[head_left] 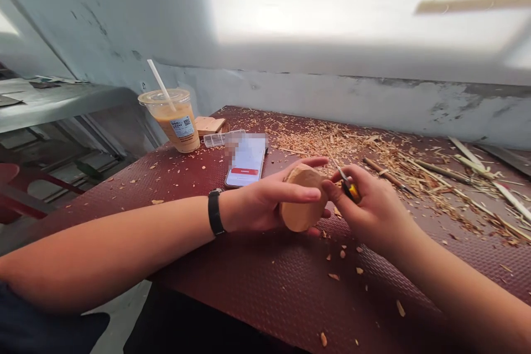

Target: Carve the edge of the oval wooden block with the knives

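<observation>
A rounded, pale piece of wood (302, 207) is gripped in my left hand (269, 196), the thumb lying across its face and the fingers behind it. My right hand (369, 204) is closed around the yellow and black handle of a carving knife (352, 189). The knife's thin blade points up and away to the left, just beyond the wood. Fingertips of my right hand touch or nearly touch the wood's right edge. Both hands are above the dark red table (249, 282).
Wood shavings (352, 144) cover the table's back and right, with a brown-handled tool (388, 176) and wood strips (510, 199) among them. A phone (248, 160), a clear plastic case (219, 139), a wooden block (209, 125) and an iced drink cup (176, 121) stand farther left.
</observation>
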Motion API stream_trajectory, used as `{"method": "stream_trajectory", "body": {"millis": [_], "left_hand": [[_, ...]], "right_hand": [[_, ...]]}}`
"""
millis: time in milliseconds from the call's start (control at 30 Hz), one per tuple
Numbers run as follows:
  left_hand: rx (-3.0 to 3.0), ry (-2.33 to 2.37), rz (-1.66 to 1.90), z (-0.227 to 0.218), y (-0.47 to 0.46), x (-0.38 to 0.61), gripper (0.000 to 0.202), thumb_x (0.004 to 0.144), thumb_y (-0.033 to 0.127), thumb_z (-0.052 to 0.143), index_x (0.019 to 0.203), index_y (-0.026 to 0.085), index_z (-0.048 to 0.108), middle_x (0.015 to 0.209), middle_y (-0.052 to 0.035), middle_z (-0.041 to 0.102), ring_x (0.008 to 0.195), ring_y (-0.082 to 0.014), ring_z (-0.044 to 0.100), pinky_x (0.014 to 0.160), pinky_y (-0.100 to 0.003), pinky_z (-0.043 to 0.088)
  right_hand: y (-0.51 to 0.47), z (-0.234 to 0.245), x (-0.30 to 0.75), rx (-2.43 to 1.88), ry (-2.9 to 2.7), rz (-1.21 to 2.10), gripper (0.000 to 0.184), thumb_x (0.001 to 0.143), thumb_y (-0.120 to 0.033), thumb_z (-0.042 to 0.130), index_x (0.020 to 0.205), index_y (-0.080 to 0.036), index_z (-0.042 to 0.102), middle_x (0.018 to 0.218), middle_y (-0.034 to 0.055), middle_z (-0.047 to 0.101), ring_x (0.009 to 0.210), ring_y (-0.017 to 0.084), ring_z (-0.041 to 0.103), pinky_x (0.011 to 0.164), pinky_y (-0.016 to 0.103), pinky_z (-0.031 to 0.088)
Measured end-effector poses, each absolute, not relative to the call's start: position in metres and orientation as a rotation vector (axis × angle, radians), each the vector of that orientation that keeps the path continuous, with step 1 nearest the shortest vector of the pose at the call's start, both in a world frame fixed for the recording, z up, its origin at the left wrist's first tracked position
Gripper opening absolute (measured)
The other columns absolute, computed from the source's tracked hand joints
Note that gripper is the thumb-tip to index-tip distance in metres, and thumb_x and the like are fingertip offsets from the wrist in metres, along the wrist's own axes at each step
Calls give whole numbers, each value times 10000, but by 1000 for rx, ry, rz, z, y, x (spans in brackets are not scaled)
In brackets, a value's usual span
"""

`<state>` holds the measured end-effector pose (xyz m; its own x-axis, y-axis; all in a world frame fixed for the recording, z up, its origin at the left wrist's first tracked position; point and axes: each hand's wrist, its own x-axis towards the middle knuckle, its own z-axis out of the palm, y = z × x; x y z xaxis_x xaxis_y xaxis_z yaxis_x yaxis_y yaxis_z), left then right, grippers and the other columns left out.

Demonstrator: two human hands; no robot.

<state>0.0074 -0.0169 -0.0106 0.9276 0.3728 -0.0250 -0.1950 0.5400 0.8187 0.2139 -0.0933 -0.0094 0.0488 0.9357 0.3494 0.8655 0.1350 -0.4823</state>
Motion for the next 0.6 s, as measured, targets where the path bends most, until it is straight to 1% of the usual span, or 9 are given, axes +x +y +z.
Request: {"method": "stream_trajectory", "body": {"millis": [100,167,200,267,333,367,467,533,600], "left_hand": [[1080,254,351,-11,-22,11,510,787,287,861,1227,273,603,1118,-50,627,927,-173,657,732,-304,598],[1165,268,355,-12,-23,14,446,806,332,854,1170,223,621,1083,-65,629,910,-167,648,706,-280,593],[1200,274,364,-13,-24,15,455,806,346,856,1171,217,617,1077,-69,633,902,-168,652,692,-276,593],[1235,293,396,-14,-25,15,535,790,343,869,1225,243,575,1056,-54,640,870,-171,667,672,-286,597],[1246,329,428,-13,-27,15,611,779,329,878,1271,272,521,1032,-33,643,828,-169,681,667,-304,602],[1248,348,438,-12,-27,15,622,783,322,875,1280,278,504,1029,-28,642,815,-167,685,671,-310,605],[1267,387,439,-11,-29,13,595,803,313,858,1277,283,500,1119,-42,630,849,-175,697,669,-315,615],[1276,382,428,-10,-30,13,597,804,317,856,1284,292,502,1202,-52,602,912,-191,693,651,-302,614],[1297,380,426,-12,-31,14,597,815,333,848,1302,289,506,1214,-55,592,942,-194,679,629,-271,600]], "right_hand": [[-96,-10,209,-1726,-1955,-141,438,985,-626,456,811,-226,502,650,3,562,561,148,474,550,305,284],[-98,-9,205,-1739,-2013,-264,446,987,-624,437,813,-220,509,664,24,582,565,160,486,555,314,264],[-99,-8,203,-1750,-2039,-298,430,986,-604,441,848,-208,542,693,39,609,578,172,511,559,317,265],[-100,-7,198,-1772,-2119,-304,367,972,-520,465,963,-180,604,796,74,679,639,201,586,575,321,283],[-100,-6,192,-1785,-2219,-236,323,956,-442,472,1039,-172,628,912,95,726,736,228,654,605,323,316],[-100,-5,189,-1791,-2263,-182,309,959,-419,463,1046,-178,636,954,94,737,780,236,675,621,323,332],[-98,-2,186,-1826,-2336,-102,283,972,-385,454,1013,-194,659,961,76,752,820,239,700,638,323,346],[-97,1,188,-1827,-2394,-174,256,948,-330,494,1064,-192,676,964,76,759,820,242,710,631,326,336],[-94,4,194,-1798,-2477,-266,276,925,-286,525,1129,-186,681,982,81,764,816,247,717,624,330,327]]}}
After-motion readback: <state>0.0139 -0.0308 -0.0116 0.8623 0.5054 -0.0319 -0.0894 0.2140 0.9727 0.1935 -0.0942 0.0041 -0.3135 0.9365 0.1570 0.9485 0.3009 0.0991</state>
